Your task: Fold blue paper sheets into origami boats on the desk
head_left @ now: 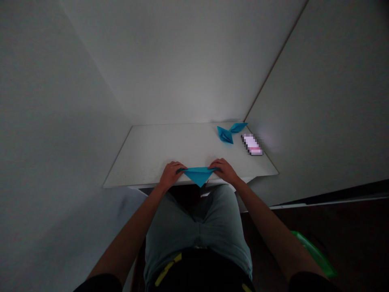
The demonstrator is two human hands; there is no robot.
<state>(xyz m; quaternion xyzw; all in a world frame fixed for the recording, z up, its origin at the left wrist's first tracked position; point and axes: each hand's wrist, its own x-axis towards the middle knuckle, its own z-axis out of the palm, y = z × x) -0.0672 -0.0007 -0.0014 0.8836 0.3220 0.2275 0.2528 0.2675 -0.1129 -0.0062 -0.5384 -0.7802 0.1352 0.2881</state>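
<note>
A blue paper (198,175), folded into a triangle with its tip pointing toward me, lies at the near edge of a white table (170,148). My left hand (170,173) presses on its left corner with fingers curled down. My right hand (223,170) presses on the right corner the same way. Both hands pin the sheet against the tabletop.
A finished blue folded paper figure (228,132) sits at the table's far right. Beside it lies a blurred phone-like object (252,144). White walls close in on the left, back and right. A green object (316,253) is on the dark floor at right.
</note>
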